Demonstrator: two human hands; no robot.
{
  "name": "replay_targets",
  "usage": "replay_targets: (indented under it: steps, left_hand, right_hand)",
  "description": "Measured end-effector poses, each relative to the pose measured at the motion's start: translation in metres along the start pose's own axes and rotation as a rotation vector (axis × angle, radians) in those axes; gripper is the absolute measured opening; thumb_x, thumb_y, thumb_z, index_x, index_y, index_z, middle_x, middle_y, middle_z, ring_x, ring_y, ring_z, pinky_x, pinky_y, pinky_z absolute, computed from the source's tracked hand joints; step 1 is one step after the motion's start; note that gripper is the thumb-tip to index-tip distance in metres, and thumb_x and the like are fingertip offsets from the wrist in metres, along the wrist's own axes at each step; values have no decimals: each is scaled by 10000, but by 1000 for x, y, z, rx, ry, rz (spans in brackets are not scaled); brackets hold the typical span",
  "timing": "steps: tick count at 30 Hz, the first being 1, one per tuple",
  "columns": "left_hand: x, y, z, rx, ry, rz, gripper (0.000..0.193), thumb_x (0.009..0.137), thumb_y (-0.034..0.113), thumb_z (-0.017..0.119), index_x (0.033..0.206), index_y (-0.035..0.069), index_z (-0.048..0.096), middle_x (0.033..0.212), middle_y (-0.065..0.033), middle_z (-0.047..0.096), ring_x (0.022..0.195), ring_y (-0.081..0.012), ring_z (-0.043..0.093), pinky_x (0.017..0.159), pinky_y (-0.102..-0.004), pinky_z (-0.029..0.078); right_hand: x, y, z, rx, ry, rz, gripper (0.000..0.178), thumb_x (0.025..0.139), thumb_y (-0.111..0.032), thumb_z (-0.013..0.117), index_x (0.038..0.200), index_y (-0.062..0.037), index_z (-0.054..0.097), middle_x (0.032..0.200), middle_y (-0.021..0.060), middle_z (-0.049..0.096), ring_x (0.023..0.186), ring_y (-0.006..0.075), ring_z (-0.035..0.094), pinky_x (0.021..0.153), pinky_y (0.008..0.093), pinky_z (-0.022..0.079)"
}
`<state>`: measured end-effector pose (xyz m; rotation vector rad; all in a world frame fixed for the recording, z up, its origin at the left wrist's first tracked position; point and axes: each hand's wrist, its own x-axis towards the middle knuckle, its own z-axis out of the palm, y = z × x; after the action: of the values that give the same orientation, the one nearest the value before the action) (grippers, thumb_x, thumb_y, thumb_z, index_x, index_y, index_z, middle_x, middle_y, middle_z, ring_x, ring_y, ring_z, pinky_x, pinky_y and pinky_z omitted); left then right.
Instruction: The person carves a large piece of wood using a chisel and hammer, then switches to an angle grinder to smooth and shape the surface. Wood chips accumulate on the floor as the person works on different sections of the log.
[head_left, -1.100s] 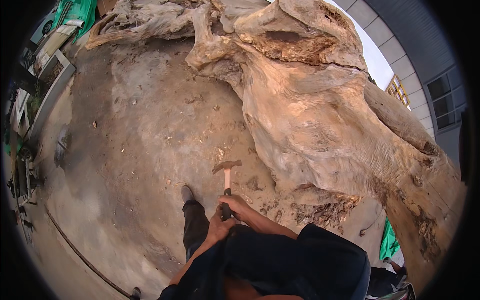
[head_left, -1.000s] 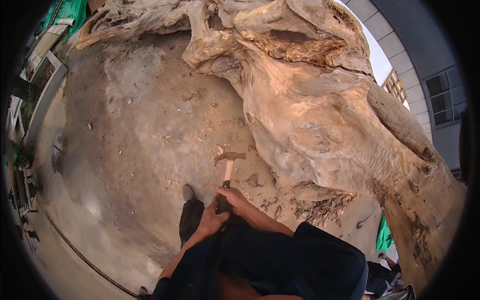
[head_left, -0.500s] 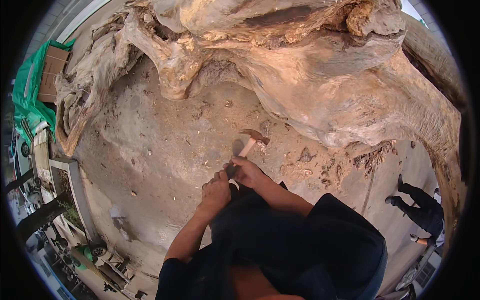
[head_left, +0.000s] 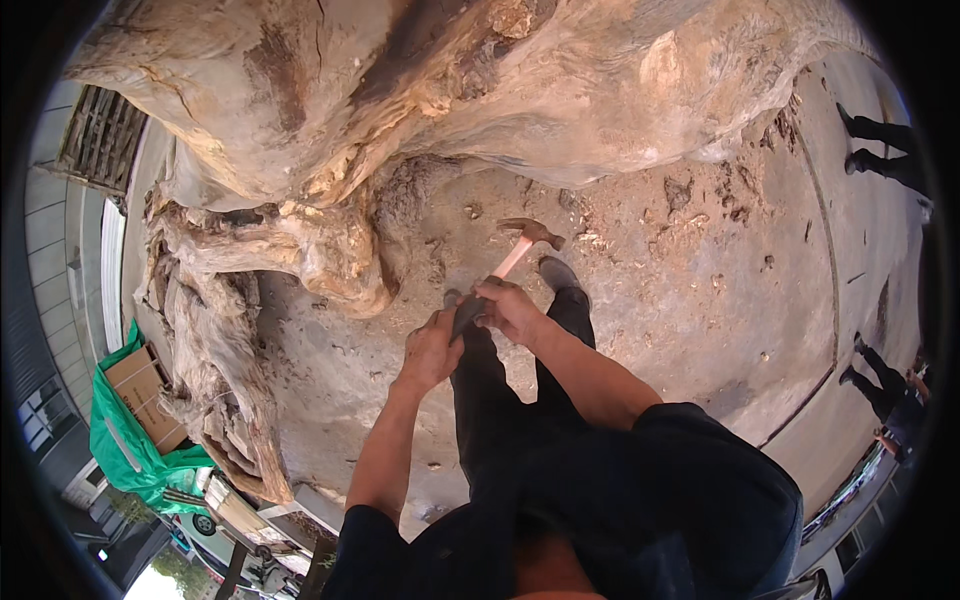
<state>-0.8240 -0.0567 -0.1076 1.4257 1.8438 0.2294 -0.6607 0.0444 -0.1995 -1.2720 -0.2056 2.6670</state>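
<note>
Far left: slatted wooden pallet [head_left: 103, 140], against a pale wall. Left, nearer: green tarp [head_left: 112, 450], draped about a cardboard box [head_left: 146, 395]. Left of centre: gnarled root [head_left: 228, 350], weathered, lying on the ground.

Centre: left hand [head_left: 428, 352], closed round the lower end of a dark handle. Claw hammer [head_left: 514, 256], one, brown head, pale shaft, slanting far and right, in front of the body; its head is apart from the wood. Right hand [head_left: 513, 312], fingers wrapped about the upper part of the same grip. Shoe [head_left: 562, 272], dark, just right of the hammer head.

Far side, spanning left to right: massive trunk [head_left: 600, 100]. Right: brown wood debris [head_left: 738, 192], scattered on the ground. Far right: two other people, partly seen.

Step, as judged: two-handed holding. Any next move seems to call for a secure grip and room round the head.
</note>
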Motion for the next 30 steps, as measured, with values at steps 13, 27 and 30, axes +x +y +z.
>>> replay_targets:
  steps: [13,27,30]
  left_hand:
    - [154,-111,-36,128,-186,-94,575,883,18,606,1452,27,526,1087,-258,679,928,-444,688,837,-460,536]
    - [155,-123,-8,658,139,190,566,886,-47,580,1450,-59,536,1309,-280,644,1200,-452,640,1049,-442,494]
    - [154,-130,0,733,194,213,562,903,-47,575,1462,-63,524,1344,-293,625,1248,-468,610,1081,-461,472]
  right_hand:
    - [200,7,-5,285,-112,-479,232,1044,-224,670,1144,-32,589,1086,169,770,910,198,715,733,324,556]
    - [272,12,4,41,-277,-766,388,1056,-387,635,985,-7,605,812,60,659,696,129,634,626,290,532]
    - [280,11,3,56,-333,-818,397,1053,-394,615,1014,-2,561,788,66,637,679,136,625,614,303,520]
